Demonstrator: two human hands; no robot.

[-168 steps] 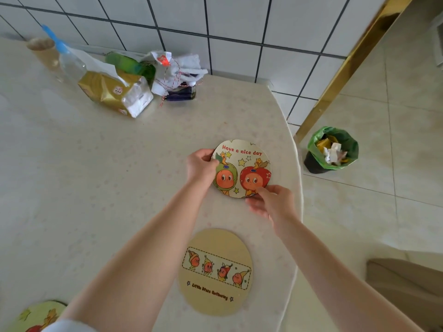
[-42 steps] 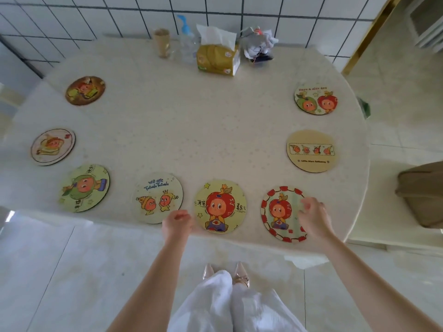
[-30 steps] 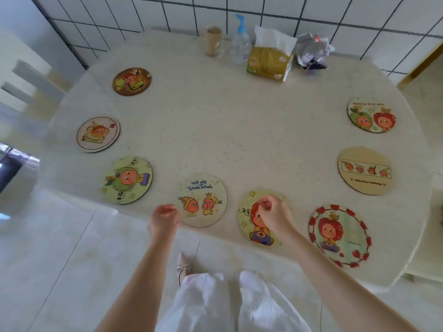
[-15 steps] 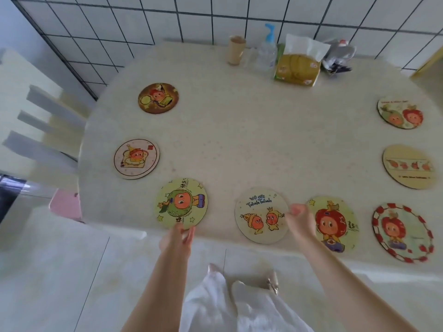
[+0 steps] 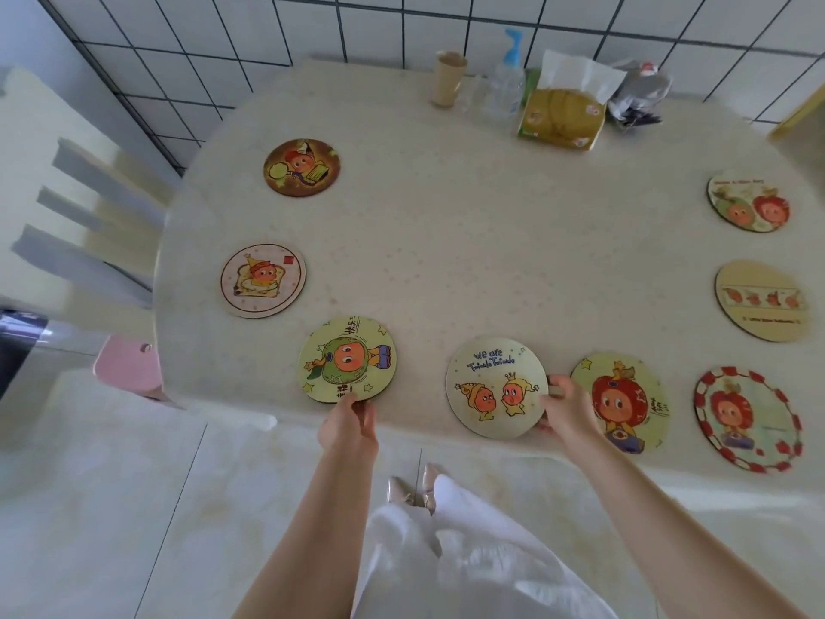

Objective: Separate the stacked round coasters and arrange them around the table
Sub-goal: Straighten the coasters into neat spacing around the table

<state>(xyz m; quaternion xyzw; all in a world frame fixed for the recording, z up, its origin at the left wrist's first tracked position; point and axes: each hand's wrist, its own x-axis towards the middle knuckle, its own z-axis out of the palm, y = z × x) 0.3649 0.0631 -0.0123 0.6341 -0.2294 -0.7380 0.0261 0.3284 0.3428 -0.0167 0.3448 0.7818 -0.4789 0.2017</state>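
Note:
Several round cartoon coasters lie singly along the rim of the beige table (image 5: pixel 446 243). My left hand (image 5: pixel 350 424) pinches the near edge of the green-character coaster (image 5: pixel 347 359) at the front left. My right hand (image 5: pixel 563 411) grips the right edge of the "We are" coaster (image 5: pixel 493 386), thumb on top. To its right lie the red-haired coaster (image 5: pixel 625 395) and the red-bordered coaster (image 5: pixel 747 417). On the right side are the tan coaster (image 5: pixel 761 301) and the "nice day" coaster (image 5: pixel 747 201). On the left sit the toast coaster (image 5: pixel 263 280) and the brown coaster (image 5: pixel 302 167).
At the table's back by the tiled wall stand a paper cup (image 5: pixel 448 78), a pump bottle (image 5: pixel 509 82), a tissue pack (image 5: pixel 564 109) and a crumpled bag (image 5: pixel 638 96). A white slatted chair (image 5: pixel 80 207) and a pink stool (image 5: pixel 129 364) stand left of the table.
My view has swung left along the table's front. My left hand has risen to the green coaster's near edge. My right hand has closed on the "We are" coaster's right edge.

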